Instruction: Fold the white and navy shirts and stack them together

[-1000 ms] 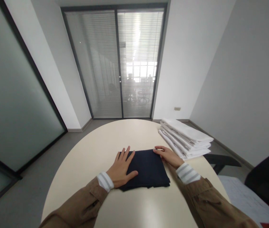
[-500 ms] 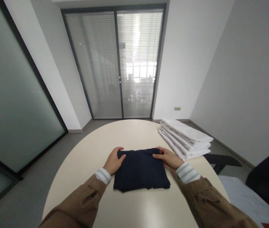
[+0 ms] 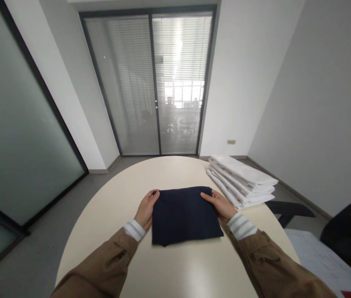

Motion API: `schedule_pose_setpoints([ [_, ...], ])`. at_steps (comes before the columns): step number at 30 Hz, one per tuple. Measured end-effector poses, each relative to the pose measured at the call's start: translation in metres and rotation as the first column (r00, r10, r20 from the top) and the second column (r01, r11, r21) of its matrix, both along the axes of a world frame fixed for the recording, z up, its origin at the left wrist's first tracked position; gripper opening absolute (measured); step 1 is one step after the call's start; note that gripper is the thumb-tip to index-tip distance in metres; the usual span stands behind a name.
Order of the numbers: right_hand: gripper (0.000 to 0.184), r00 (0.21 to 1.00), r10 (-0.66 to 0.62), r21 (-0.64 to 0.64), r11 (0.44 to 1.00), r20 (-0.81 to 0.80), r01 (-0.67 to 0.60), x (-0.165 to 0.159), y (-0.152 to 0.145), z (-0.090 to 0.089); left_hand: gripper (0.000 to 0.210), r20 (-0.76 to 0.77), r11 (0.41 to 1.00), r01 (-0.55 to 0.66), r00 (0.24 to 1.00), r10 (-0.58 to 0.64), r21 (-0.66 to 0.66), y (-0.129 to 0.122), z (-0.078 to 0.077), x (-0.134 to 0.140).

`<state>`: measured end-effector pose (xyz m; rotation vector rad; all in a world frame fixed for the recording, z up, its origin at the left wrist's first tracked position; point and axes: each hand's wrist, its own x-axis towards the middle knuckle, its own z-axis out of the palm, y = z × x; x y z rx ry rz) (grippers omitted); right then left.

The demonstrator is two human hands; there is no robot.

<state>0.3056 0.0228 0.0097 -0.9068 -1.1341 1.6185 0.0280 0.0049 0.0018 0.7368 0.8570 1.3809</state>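
Observation:
A dark navy folded cloth (image 3: 185,217) is held up between my two hands, over the middle of the round cream table (image 3: 163,174). My left hand (image 3: 146,209) pinches its upper left corner, thumb on the front and fingers behind. The upper right corner is gripped the same way by my right hand (image 3: 220,203). The cloth's lower edge hangs toward me, close above the tabletop. Whether that edge touches the table I cannot tell. The fingers behind the cloth are mostly hidden.
At the table's back right lies a stack of folded white cloths (image 3: 244,178), just beyond my right hand. A black chair (image 3: 349,231) stands at the right, with white sheets (image 3: 324,256) below its armrest. Glass doors with blinds (image 3: 157,82) are behind the table.
Both hands have lifted the navy cloth's far edge slightly up and away from me. My left fingers have closed on its corner, and its lower edge has risen a little.

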Motion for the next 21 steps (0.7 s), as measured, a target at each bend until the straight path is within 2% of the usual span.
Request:
schedule_pose_setpoints([
  [5,0.037,0.993,-0.116,-0.002,0.993,-0.032,0.116,0.0,0.003,-0.003,0.053,-0.061,0.984,0.177,0.982,-0.177,0.007,-0.006,-0.005,0.005],
  [7,0.039,0.995,-0.101,-0.022,0.995,-0.027,0.1,0.003,0.003,-0.006,0.053,-0.081,0.988,0.151,0.986,-0.147,0.037,-0.006,-0.005,0.006],
  [10,0.051,1.0,0.021,-0.059,0.998,-0.012,-0.022,0.006,0.001,-0.01,0.058,-0.09,0.993,0.065,0.994,-0.057,0.095,-0.006,-0.004,0.007],
  [13,0.057,0.994,0.111,-0.056,0.992,-0.013,-0.111,0.005,-0.004,-0.01,0.061,-0.089,0.99,0.038,0.996,-0.026,0.137,-0.004,-0.004,0.006],
  [16,0.055,0.997,0.075,-0.015,0.997,-0.029,-0.075,0.002,-0.008,-0.008,0.06,-0.104,0.985,0.024,0.995,-0.006,0.17,-0.002,-0.005,0.005],
  [21,0.054,0.999,0.028,0.043,0.999,0.03,-0.029,0.0,-0.004,-0.009,0.057,-0.241,0.976,-0.055,0.965,0.106,0.21,0.002,-0.011,0.002],
])
